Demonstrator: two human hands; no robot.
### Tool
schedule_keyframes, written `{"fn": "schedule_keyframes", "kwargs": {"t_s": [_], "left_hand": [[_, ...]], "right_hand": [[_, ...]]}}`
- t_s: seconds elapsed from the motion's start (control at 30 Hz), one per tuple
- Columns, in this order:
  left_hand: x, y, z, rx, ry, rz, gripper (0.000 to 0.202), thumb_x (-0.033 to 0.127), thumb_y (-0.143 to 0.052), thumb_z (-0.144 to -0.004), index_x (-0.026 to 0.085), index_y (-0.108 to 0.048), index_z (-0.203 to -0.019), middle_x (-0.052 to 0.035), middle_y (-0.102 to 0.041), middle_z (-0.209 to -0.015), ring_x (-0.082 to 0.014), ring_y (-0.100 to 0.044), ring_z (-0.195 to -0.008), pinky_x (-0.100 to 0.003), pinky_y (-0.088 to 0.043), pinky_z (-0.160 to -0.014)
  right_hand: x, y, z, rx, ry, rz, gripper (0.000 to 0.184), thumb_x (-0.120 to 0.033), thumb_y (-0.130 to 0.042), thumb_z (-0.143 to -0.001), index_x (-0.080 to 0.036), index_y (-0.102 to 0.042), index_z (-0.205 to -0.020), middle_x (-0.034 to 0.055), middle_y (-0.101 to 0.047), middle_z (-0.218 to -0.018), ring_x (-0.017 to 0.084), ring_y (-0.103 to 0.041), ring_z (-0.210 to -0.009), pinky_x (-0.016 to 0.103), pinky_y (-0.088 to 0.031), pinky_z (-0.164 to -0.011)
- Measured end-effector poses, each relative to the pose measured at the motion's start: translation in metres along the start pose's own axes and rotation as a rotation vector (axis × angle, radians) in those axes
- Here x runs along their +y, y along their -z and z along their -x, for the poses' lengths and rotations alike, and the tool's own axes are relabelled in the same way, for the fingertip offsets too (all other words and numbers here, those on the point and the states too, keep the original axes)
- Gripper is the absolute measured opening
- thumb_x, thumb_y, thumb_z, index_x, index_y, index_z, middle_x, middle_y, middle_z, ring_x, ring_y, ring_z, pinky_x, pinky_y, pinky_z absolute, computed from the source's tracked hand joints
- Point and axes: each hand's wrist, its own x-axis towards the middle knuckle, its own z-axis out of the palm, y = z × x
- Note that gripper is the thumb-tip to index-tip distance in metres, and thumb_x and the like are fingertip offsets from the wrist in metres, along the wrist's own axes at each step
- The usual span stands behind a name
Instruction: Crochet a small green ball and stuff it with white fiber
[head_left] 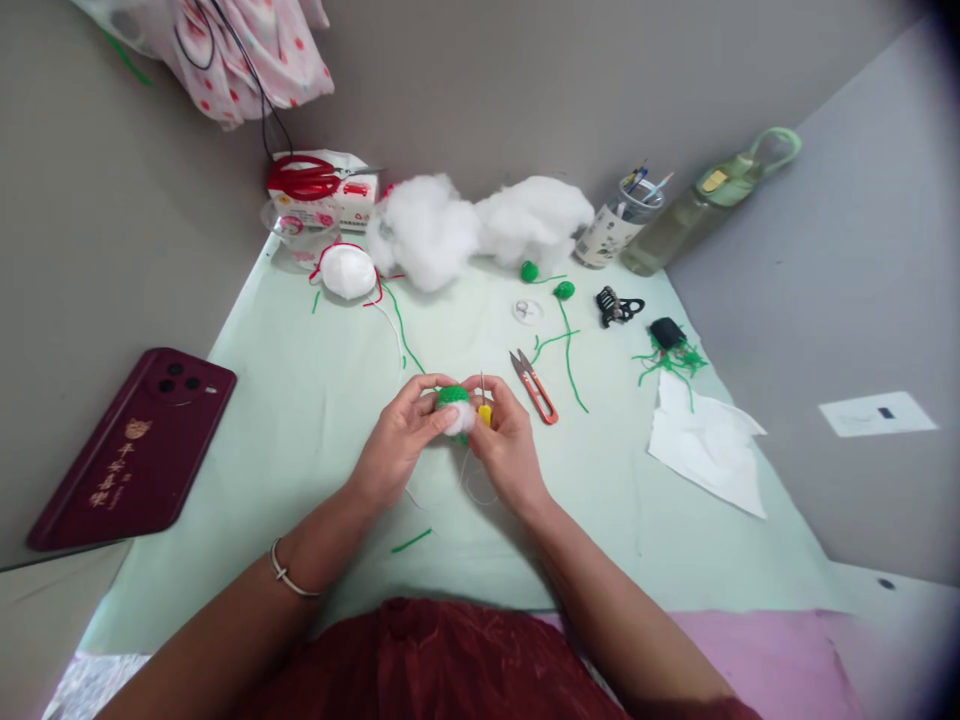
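Observation:
My left hand (397,435) pinches a small green and white crocheted ball (454,408) held above the pale green table (300,400). My right hand (506,440) is closed round a crochet hook with a yellow handle (485,411), its thin metal tip pointing up beside the ball. A fine white thread hangs down from the ball between my wrists. Both hands meet at the middle of the table.
Orange thread snips (534,386) lie just right of my hands. Tufts of white stuffing (480,228), a white crocheted ball (347,271), green yarn pieces (564,292), red scissors (311,180), a pen cup (619,222), a bottle (705,205), white paper (705,445) and a maroon phone (135,450) surround them.

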Motion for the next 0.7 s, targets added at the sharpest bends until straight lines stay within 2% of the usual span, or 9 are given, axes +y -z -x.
{"fn": "schedule_keyframes", "kwargs": {"t_s": [0.1,0.27,0.4,0.53,0.7], "left_hand": [[0.001,-0.001,0.002,0.016,-0.038,-0.01,0.035,0.033,-0.082,-0.086,0.021,-0.065,-0.114,-0.0034,-0.081,-0.098,-0.0182,-0.074,-0.088,-0.03,-0.054,-0.085],[0.006,-0.002,0.001,0.094,-0.114,-0.089,0.031,0.034,-0.078,-0.085,0.019,-0.065,-0.11,-0.0048,-0.08,-0.094,-0.0193,-0.074,-0.086,-0.031,-0.057,-0.081],[0.008,-0.003,0.0,0.128,-0.131,-0.133,0.028,0.032,-0.077,-0.084,0.018,-0.065,-0.106,-0.0033,-0.077,-0.086,-0.0167,-0.07,-0.073,-0.03,-0.057,-0.071],[0.006,-0.004,0.0,0.161,-0.148,-0.168,0.028,0.032,-0.077,-0.083,0.018,-0.065,-0.104,-0.0056,-0.077,-0.093,-0.0187,-0.071,-0.079,-0.03,-0.058,-0.071],[0.004,-0.002,0.0,0.177,-0.152,-0.21,0.029,0.032,-0.077,-0.082,0.018,-0.066,-0.105,-0.0073,-0.077,-0.098,-0.021,-0.073,-0.089,-0.032,-0.059,-0.078]], "right_hand": [[-0.003,0.001,0.0,0.003,0.041,0.126,0.02,-0.029,-0.065,-0.087,-0.023,-0.06,-0.106,-0.0069,-0.051,-0.072,0.011,-0.043,-0.062,0.026,-0.035,-0.06],[-0.018,0.008,0.001,-0.073,0.071,0.302,0.023,-0.027,-0.059,-0.091,-0.021,-0.068,-0.111,-0.0074,-0.042,-0.066,0.012,-0.037,-0.059,0.027,-0.033,-0.058],[-0.024,0.014,0.005,-0.097,0.061,0.229,0.03,-0.044,-0.051,-0.104,-0.022,-0.064,-0.119,-0.0014,-0.058,-0.078,0.012,-0.043,-0.061,0.027,-0.033,-0.056],[-0.025,0.014,0.009,-0.069,0.072,0.212,0.032,-0.05,-0.05,-0.106,-0.022,-0.064,-0.102,-0.0032,-0.054,-0.07,0.01,-0.04,-0.052,0.026,-0.03,-0.05],[-0.032,0.016,0.012,-0.172,0.04,0.364,0.026,-0.041,-0.054,-0.104,-0.02,-0.066,-0.094,-0.0063,-0.05,-0.057,0.01,-0.041,-0.05,0.025,-0.032,-0.052]]}}
